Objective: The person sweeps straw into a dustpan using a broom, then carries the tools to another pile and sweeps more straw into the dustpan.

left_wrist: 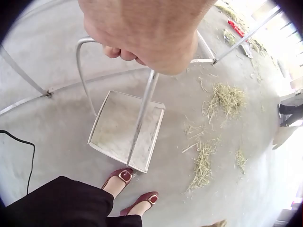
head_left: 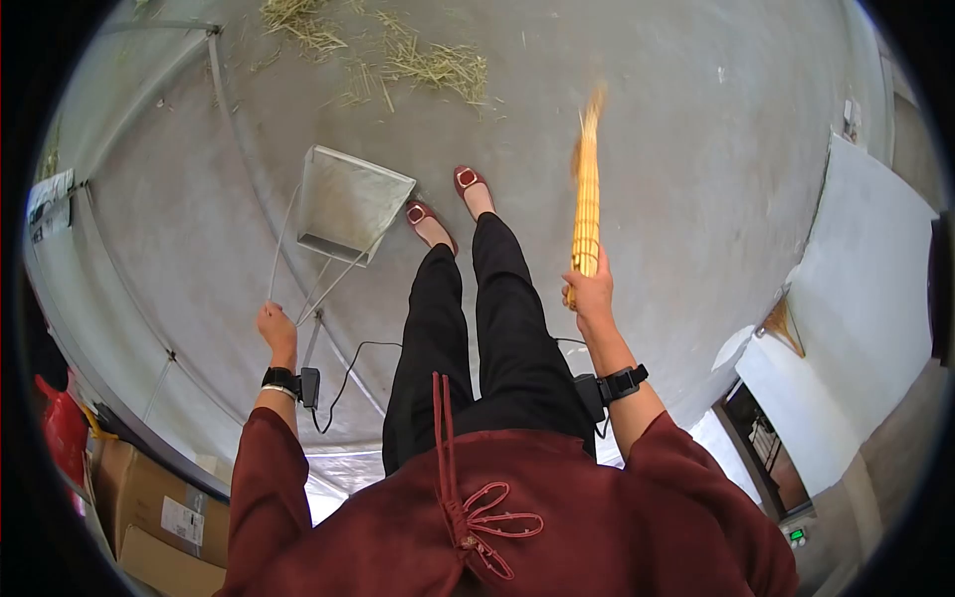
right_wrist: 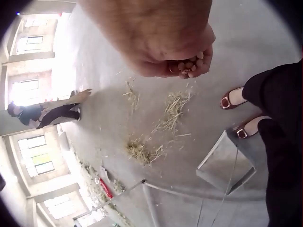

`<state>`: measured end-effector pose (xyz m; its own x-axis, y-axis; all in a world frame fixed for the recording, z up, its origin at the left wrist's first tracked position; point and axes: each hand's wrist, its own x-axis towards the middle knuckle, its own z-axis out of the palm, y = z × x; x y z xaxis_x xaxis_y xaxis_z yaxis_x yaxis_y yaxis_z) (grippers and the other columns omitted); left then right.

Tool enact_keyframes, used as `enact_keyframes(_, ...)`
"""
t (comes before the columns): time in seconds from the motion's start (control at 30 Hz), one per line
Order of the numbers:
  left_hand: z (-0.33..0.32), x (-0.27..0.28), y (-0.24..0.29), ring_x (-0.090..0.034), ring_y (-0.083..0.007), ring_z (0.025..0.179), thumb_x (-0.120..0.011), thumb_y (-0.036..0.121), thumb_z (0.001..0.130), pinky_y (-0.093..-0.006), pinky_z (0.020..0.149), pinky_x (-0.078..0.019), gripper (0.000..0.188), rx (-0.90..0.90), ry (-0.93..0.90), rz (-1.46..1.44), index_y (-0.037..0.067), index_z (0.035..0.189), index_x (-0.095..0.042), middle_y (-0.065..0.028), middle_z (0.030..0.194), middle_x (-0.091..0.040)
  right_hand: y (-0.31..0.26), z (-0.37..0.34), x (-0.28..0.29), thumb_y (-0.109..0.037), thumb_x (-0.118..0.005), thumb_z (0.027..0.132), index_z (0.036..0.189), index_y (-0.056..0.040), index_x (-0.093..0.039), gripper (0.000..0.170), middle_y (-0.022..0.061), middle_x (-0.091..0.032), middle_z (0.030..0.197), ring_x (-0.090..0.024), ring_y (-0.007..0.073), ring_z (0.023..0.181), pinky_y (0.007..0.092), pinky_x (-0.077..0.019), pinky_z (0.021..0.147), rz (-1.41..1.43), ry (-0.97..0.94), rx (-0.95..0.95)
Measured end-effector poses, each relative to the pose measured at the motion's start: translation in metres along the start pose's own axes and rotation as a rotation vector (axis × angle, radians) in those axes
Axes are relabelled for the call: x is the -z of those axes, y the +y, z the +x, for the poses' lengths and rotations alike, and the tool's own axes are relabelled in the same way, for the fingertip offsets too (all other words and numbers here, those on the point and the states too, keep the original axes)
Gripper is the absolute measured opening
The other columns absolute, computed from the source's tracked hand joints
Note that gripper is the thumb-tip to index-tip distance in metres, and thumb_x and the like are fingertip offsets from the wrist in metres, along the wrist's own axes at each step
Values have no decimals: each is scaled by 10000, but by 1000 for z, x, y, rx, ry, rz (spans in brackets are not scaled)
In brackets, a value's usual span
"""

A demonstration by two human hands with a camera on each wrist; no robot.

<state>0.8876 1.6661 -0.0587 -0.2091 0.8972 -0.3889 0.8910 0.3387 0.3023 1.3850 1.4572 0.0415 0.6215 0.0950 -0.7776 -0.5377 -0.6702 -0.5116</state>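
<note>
My left hand (head_left: 279, 330) grips the top of the bent metal handle (left_wrist: 143, 111) of a dustpan. The pale, square dustpan (head_left: 343, 204) sits on the floor in front of my feet, its scuffed inside facing up. Out to the right, my right hand (head_left: 594, 292) holds a straw hand broom (head_left: 587, 194) by its bound stalks. Its bristle end points forward, away from me. In the right wrist view the cut stalk ends (right_wrist: 191, 66) show inside the curled fingers, while the rest of the broom is hidden behind the hand.
Loose straw (head_left: 438, 68) lies scattered on the floor ahead. Metal tubing (head_left: 221, 85) runs along the left side, with a cardboard box (head_left: 149, 488) behind it. A white panel (head_left: 865, 219) stands at the right. Farther off is another person (right_wrist: 52, 114), and a red object (right_wrist: 105, 187) lies beyond the tubing.
</note>
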Motion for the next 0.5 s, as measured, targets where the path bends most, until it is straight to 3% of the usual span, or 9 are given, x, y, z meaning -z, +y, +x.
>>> enact_keyframes(0.03, -2, 0, 4, -487, -244, 594, -414, 183, 861, -378, 588, -392, 299, -8, 13, -13, -31, 693, -538, -148, 628, -532, 7, 8, 0, 85, -531, 713, 1291, -107, -356, 634, 54, -489, 718, -482, 137, 467, 274, -390, 369, -8, -9, 6)
enact_keyframes(0.1, -6, 3, 11, -486, -246, 593, -413, 183, 861, -381, 590, -392, 298, -6, 28, -24, -33, 697, -538, -151, 631, -533, 29, 29, -7, 84, -523, 702, 1053, -69, -422, 397, 66, -484, 680, -501, 184, 455, 316, -422, 384, 348, -16, -261)
enact_keyframes(0.17, -7, 4, 14, -486, -246, 597, -409, 183, 860, -380, 595, -392, 296, -30, 27, -40, -35, 705, -536, -154, 637, -534, 51, 64, -31, 77, -524, 703, 887, -83, -392, 277, 72, -484, 672, -509, 215, 451, 346, -431, 385, 599, -198, -370)
enact_keyframes(0.23, -2, -1, 2, -487, -249, 599, -406, 183, 861, -381, 596, -392, 297, -31, 31, -23, -35, 706, -534, -158, 639, -534, 38, 67, -96, 70, -539, 702, 909, -70, -408, 281, 74, -485, 678, -499, 209, 463, 340, -419, 389, 586, -232, -318)
enact_keyframes(0.3, -3, -1, -1, -488, -253, 600, -402, 183, 862, -382, 597, -391, 297, -30, 30, -2, -35, 707, -532, -162, 641, -535, 25, 68, -170, 28, -526, 737, 891, -57, -411, 211, 83, -470, 666, -484, 225, 456, 346, -408, 377, 579, -150, -125)
enact_keyframes(0.33, -6, 2, 5, -488, -262, 599, -400, 182, 863, -384, 596, -390, 298, -43, 26, -5, -35, 707, -531, -165, 642, -536, -3, 49, -192, 37, -531, 731, 913, -66, -403, 246, 83, -471, 691, -495, 224, 477, 347, -414, 387, 620, -189, -151)
enact_keyframes(0.4, -5, 2, 13, -488, -271, 597, -398, 181, 864, -387, 596, -390, 298, -61, 25, -13, -35, 706, -530, -168, 644, -537, -67, 18, -227, 53, -539, 722, 951, -79, -384, 306, 84, -472, 721, -510, 217, 511, 346, -422, 404, 669, -290, -136)
enact_keyframes(0.5, -3, 3, 13, -487, -287, 604, -396, 178, 865, -391, 596, -388, 295, 26, -3, -39, -35, 707, -525, -173, 656, -538, -102, 21, -238, 62, -536, 705, 1023, -79, -366, 388, 86, -470, 720, -495, 199, 491, 338, -413, 391, 713, -432, -88)
